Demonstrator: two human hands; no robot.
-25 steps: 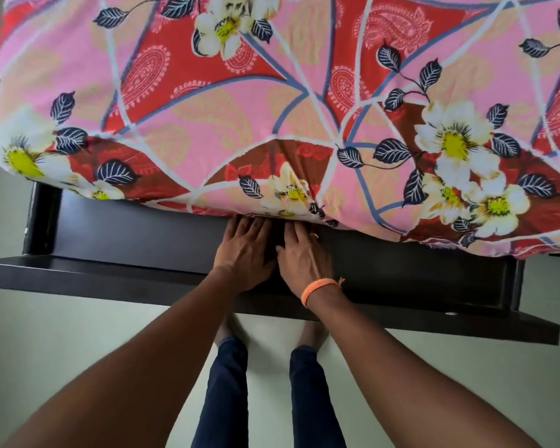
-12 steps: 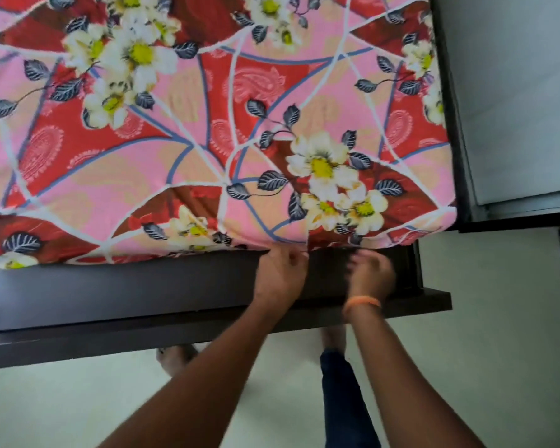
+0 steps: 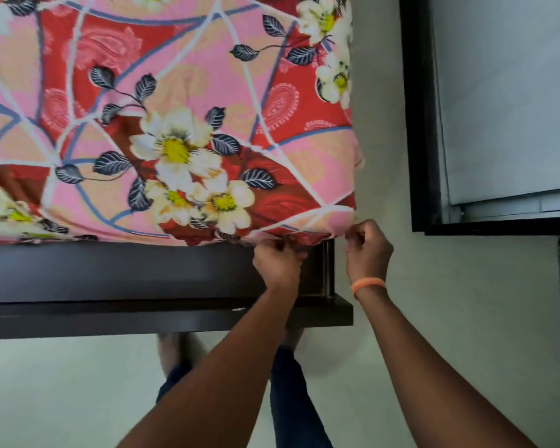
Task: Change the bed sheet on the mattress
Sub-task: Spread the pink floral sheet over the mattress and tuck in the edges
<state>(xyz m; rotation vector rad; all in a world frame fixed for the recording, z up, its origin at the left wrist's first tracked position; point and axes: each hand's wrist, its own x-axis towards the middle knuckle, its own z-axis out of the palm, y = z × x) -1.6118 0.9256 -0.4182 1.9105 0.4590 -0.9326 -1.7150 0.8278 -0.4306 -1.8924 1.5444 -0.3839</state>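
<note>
The sheet (image 3: 181, 130) is pinched at the near right corner by the left hand (image 3: 277, 263) and right hand (image 3: 367, 248); tucking under the mattress is likely called for next.

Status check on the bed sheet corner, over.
Left hand and right hand both pinching the floral sheet hem at the mattress corner. Dark bed frame just below. Nothing blocking.

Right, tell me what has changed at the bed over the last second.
Both hands moved along the bed frame from mid-edge to the mattress's right-hand corner. Earlier they lay flat, tucking fabric under; now the left hand and the right hand pinch the floral bed sheet hem at that corner. The sheet still covers the mattress, and the orange wristband stays on.
</note>
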